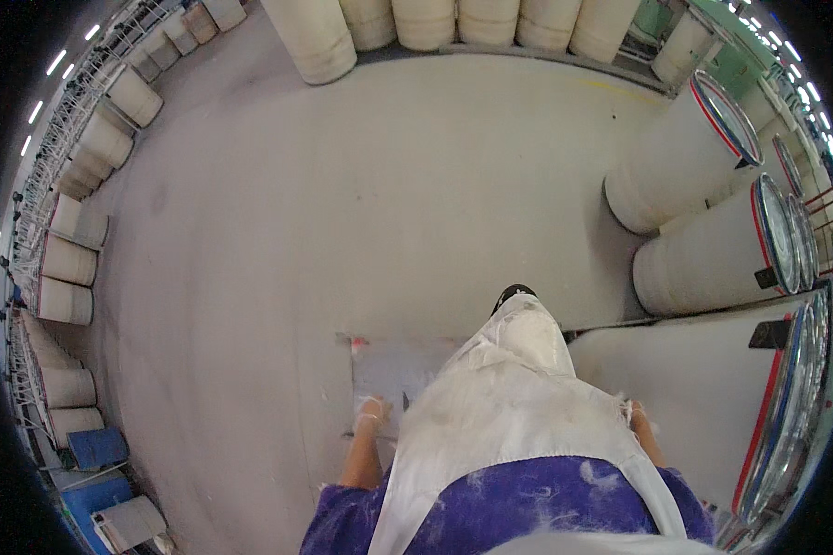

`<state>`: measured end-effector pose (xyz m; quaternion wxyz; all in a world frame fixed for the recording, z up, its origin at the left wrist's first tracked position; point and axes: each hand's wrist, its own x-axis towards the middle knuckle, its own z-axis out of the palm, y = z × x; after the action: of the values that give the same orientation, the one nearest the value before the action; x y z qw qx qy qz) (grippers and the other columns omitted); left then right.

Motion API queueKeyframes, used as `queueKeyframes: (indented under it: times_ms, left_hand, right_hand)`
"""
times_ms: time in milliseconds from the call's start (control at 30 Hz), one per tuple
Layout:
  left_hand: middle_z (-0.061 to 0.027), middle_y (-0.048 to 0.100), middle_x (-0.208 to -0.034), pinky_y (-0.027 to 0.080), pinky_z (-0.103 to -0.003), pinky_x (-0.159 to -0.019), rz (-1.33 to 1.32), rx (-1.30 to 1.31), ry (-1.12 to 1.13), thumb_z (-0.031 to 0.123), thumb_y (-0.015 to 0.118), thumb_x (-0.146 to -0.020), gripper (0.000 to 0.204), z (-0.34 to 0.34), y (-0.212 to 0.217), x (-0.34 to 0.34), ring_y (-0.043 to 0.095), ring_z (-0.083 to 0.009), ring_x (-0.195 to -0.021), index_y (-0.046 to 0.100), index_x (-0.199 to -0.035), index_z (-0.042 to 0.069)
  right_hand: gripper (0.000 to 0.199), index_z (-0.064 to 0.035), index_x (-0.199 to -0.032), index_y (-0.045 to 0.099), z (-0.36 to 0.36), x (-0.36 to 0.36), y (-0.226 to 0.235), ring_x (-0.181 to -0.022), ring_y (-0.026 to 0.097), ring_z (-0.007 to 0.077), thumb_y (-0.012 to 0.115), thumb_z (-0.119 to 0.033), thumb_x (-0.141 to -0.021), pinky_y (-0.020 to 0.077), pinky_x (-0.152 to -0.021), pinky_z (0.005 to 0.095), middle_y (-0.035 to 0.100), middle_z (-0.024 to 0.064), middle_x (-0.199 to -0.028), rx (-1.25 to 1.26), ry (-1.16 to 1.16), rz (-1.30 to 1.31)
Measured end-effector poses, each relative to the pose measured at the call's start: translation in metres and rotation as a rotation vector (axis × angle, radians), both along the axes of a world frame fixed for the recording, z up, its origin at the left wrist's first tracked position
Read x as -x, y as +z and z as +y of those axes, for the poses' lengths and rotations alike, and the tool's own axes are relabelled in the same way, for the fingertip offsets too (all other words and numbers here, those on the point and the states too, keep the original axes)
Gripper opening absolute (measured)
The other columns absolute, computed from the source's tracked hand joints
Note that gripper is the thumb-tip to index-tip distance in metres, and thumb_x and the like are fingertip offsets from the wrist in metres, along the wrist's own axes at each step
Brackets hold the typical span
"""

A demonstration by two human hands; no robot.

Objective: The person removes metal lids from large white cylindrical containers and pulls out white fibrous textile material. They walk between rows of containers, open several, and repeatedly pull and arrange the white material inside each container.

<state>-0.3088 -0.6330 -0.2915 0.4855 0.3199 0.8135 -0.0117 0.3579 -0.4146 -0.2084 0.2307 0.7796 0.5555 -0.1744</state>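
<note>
My left hand (373,410) hangs low beside my white apron (500,398), above a paler grey rectangular patch (389,368) on the floor. Something thin and white crosses this hand; its fingers are too small and blurred to read. On the other side, my right hand (638,418) is partly hidden by the apron's edge, with wisps of white around it. It is nearest to a large off-white drum (676,379) with a red band near its top. Whether either hand holds anything is not visible. White fluff clings to my purple sleeves and apron.
More off-white drums (690,268) line the right side, and a row of tall pale drums (426,23) stands at the far side. Several drums (69,259) run along the left beside white metal framework. A blue box (98,448) is at lower left. Grey floor (342,185) lies between.
</note>
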Motion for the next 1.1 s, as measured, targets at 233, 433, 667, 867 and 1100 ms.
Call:
queueKeyframes:
  times_ms: [233,433,667,867,1100]
  left_hand:
    - [-0.0232,0.060,-0.112,0.048,-0.040,-0.086,0.039,-0.316,0.346,0.033,0.067,-0.076,0.055,0.049,-0.032,0.035,0.061,-0.0346,-0.098,0.055,-0.119,0.001]
    - [-0.0154,0.062,-0.083,0.052,-0.035,-0.066,0.077,-0.466,0.488,0.025,0.069,-0.077,0.062,0.227,-0.067,0.132,0.064,-0.0255,-0.074,0.045,-0.131,0.006]
    - [-0.0137,0.064,-0.080,0.052,-0.041,-0.068,0.534,-0.542,-0.274,0.024,0.065,-0.079,0.055,0.434,-0.094,0.264,0.063,-0.0246,-0.070,0.047,-0.127,0.003]
    - [-0.0137,0.065,-0.083,0.050,-0.042,-0.073,0.130,-0.109,-0.072,0.029,0.057,-0.083,0.043,0.495,-0.127,0.340,0.064,-0.0260,-0.075,0.054,-0.117,0.003]
    - [-0.0138,0.067,-0.087,0.047,-0.042,-0.080,0.090,-0.060,-0.290,0.036,0.048,-0.088,0.040,0.686,-0.181,0.473,0.064,-0.0277,-0.082,0.061,-0.104,0.002]
  right_hand:
    - [0.024,-0.0060,-0.085,0.068,0.156,0.176,-0.014,-0.087,0.064,0.0353,0.056,-0.025,-0.078,0.0506,-0.077,0.0439,0.066,0.0181,-0.093,0.307,0.520,0.262]
    - [0.029,-0.0060,-0.086,0.069,0.309,0.255,-0.101,-0.086,0.063,0.0354,0.051,-0.027,-0.079,0.0502,-0.076,0.0457,0.066,0.0178,-0.094,0.404,0.951,0.164]
    - [0.032,-0.0071,-0.101,0.066,0.459,0.436,-0.223,-0.093,0.062,0.0345,0.054,-0.029,-0.081,0.0494,-0.079,0.0443,0.066,0.0169,-0.097,0.421,0.911,0.285]
    - [0.033,-0.0088,-0.113,0.058,0.627,0.682,-0.085,-0.091,0.063,0.0300,0.053,-0.028,-0.086,0.0489,-0.082,0.0395,0.066,0.0137,-0.099,-0.095,0.831,0.996]
    - [0.029,-0.0066,-0.111,0.060,0.742,0.690,-0.079,-0.101,0.061,0.0310,0.054,-0.020,-0.086,0.0479,-0.086,0.0374,0.065,0.0129,-0.107,-0.210,0.426,0.546]
